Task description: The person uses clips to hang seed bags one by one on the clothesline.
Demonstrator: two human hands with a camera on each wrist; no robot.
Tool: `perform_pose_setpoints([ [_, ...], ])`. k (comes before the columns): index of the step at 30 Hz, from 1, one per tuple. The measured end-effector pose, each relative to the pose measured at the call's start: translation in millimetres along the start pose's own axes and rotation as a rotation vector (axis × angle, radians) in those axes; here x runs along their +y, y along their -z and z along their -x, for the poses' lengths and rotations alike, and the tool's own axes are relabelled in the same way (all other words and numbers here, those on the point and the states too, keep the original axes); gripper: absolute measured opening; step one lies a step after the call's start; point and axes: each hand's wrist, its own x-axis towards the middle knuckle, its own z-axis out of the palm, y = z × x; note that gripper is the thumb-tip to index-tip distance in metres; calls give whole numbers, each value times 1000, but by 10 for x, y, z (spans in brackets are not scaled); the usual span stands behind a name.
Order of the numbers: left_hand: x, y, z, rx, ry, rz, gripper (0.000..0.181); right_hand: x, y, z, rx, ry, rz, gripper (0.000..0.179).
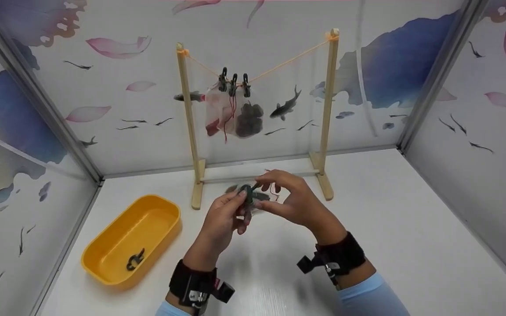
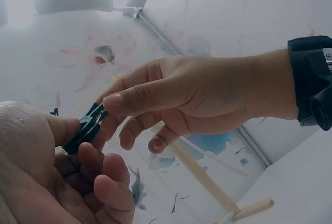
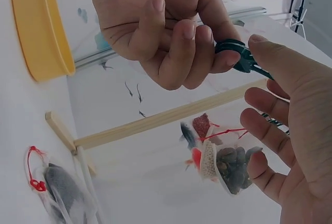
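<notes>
Dark green clip [image 1: 247, 193] sits near the middle of my head feed, held up over the white surface [image 1: 411, 237] and between the two hands. On the left, the left hand [image 1: 222, 221] pinches it between thumb and forefinger, the other fingers bent below. On the right, the right hand [image 1: 299, 199] has thumb and forefinger on the clip's other end, pinching it as far as my wrist feeds show; its remaining fingers curve away, holding nothing.

Just beyond the hands I see a bag [image 3: 66, 193] lying on the surface by the foot of a wooden frame [image 1: 328, 96], something dark inside it and a red string at its end.

At the far side, the frame's two posts carry an orange line [image 1: 294, 56] that sags between them. Three clips [image 1: 233, 84] sit on the line left of its middle, side by side, and pale bags [image 1: 218, 109] with reddish and dark grey contents hang beneath, red strings trailing; they overlap, so I cannot count them.

To the left of the hands stands a yellow tub [image 1: 156, 219], with another clip [image 1: 135, 260] at its near end. Black straps [image 1: 340, 254] circle both wrists, above light blue sleeves [image 1: 369, 294]
</notes>
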Motion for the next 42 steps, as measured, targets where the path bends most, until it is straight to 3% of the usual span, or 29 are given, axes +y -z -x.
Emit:
perform_pose_setpoints([
  [6, -10, -2, -32, -20, 18, -6, 36, -17, 21, -26, -2, 1, 3, 46],
  [10, -32, 39, -76, 22, 28, -81, 41, -26, 35, -37, 11, -19, 31, 37],
  [13, -105, 138, -153, 119, 27, -268, 40, -8, 55, -50, 38, -37, 52, 31],
  [17, -333, 341, -270, 262, 22, -727, 25, 50, 94, -55, 84, -77, 74, 23],
  [19, -458, 422, -307, 282, 2, -949, 26, 80, 116, -54, 108, -104, 83, 19],
  [21, -562, 458, -332, 262, -34, -1099, 34, 112, 136, -55, 128, -131, 90, 14],
  [24, -654, 408, -388, 193, -110, -1223, 43, 162, 172, -51, 155, -165, 90, 11],
  [28, -729, 216, -547, 119, -182, -1383, 40, 227, 223, -33, 197, -195, 101, 9],
  [32, -768, 18, -764, 70, -184, -1587, 35, 283, 252, -7, 236, -218, 132, 7],
  [38, -879, -125, -1004, 42, -152, -1849, 31, 316, 238, 55, 250, -269, 151, 6],
  [42, -970, -150, -1049, 108, -223, -1878, 8, 308, 234, 81, 259, -306, 137, 5],
])
